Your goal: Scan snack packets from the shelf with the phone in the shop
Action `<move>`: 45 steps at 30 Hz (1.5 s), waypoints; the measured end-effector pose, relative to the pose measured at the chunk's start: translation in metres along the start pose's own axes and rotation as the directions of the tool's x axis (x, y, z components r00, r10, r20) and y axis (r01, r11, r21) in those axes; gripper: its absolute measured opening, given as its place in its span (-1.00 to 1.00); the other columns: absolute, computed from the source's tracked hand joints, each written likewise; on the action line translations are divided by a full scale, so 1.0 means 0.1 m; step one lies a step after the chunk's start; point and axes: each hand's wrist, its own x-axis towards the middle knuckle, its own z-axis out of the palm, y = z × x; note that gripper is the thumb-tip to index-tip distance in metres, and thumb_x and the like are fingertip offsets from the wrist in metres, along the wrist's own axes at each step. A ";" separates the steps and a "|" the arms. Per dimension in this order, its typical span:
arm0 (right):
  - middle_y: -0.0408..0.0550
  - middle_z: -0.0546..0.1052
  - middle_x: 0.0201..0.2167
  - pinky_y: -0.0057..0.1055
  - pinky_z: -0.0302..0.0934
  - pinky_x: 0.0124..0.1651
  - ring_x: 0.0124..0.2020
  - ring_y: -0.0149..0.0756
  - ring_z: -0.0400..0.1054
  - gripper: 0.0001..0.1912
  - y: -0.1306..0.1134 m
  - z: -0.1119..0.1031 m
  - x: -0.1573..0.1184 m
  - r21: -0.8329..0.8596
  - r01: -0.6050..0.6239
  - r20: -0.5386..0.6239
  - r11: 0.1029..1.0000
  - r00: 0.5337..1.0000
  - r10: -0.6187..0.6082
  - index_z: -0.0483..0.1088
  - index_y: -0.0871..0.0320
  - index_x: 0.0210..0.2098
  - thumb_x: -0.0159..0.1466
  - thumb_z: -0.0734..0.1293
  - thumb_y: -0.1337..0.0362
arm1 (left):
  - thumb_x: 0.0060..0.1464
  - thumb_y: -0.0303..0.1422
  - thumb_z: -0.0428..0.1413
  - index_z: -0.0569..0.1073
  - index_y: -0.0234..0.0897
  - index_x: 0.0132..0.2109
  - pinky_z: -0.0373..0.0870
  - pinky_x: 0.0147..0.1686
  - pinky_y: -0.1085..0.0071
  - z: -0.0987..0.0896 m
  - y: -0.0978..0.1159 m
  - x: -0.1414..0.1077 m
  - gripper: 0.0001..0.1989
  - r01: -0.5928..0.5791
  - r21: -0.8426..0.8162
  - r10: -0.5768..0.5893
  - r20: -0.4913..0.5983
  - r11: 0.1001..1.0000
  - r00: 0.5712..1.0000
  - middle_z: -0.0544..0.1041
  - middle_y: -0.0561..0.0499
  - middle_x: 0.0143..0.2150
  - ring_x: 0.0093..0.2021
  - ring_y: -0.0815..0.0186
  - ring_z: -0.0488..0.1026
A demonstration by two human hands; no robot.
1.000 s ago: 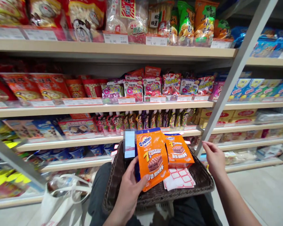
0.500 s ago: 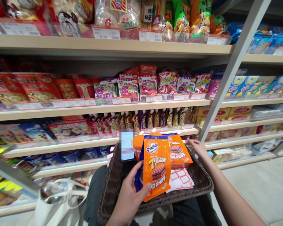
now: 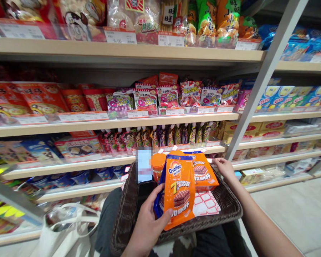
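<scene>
My left hand (image 3: 153, 216) is closed on an orange Ovaltine wafer pouch (image 3: 179, 192), thumb on its front and fingers behind it. The pouch leans back over a dark brown woven basket (image 3: 224, 210) on my lap. A dark blue edge shows behind the pouch. Just right of it lies a second orange wafer pouch (image 3: 203, 175), over a white sheet with red outlines (image 3: 208, 203). My right hand (image 3: 223, 167) is at the basket's far right side, fingertips pinched by a small white piece that I cannot make out. An orange-lidded tub (image 3: 158, 162) stands behind the held pouch.
A phone (image 3: 144, 167) with a lit screen rests at the basket's left side. Shelves of packaged snacks (image 3: 168, 98) rise in front, with a slanting grey post (image 3: 259, 92) on the right. A white tote bag (image 3: 66, 228) sits on the floor at left.
The held pouch has shifted slightly right and down, with my left hand moving along. My right hand stays at nearly the same spot, fingers drawn a little closer together.
</scene>
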 end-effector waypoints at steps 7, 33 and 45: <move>-0.05 0.56 -0.25 -0.30 0.38 -0.22 -0.26 -0.22 0.45 -0.70 -0.14 -0.09 -0.11 0.194 0.076 -0.166 0.978 0.985 -0.044 0.48 0.24 -0.23 0.26 0.39 0.09 | -0.15 -0.27 0.32 0.42 -0.31 0.17 0.33 0.24 0.19 -0.03 -0.07 0.02 -0.32 -0.026 0.053 0.025 0.014 0.998 1.000 0.48 -0.18 0.21 0.23 0.00 0.39; -0.18 0.51 -0.51 -0.43 0.27 -0.44 -0.49 -0.34 0.38 -0.55 -0.96 0.33 -1.28 0.560 0.232 0.011 0.795 0.958 -0.287 0.36 0.10 -0.45 -0.10 0.56 -0.04 | -0.07 -0.19 0.30 0.36 -0.27 0.25 0.29 0.27 0.18 -0.23 -0.33 0.16 -0.28 -0.104 0.157 0.085 0.120 0.982 0.989 0.41 -0.17 0.27 0.27 0.01 0.35; -0.16 0.53 -0.46 -0.40 0.31 -0.37 -0.45 -0.33 0.41 -0.49 -0.90 0.37 -1.25 0.550 0.214 0.005 0.807 0.966 -0.260 0.37 0.12 -0.42 -0.16 0.58 -0.06 | -0.03 -0.21 0.26 0.34 -0.29 0.26 0.20 0.32 0.19 -0.24 -0.32 0.13 -0.29 -0.133 0.236 0.099 0.149 0.963 0.984 0.39 -0.17 0.29 0.28 0.03 0.34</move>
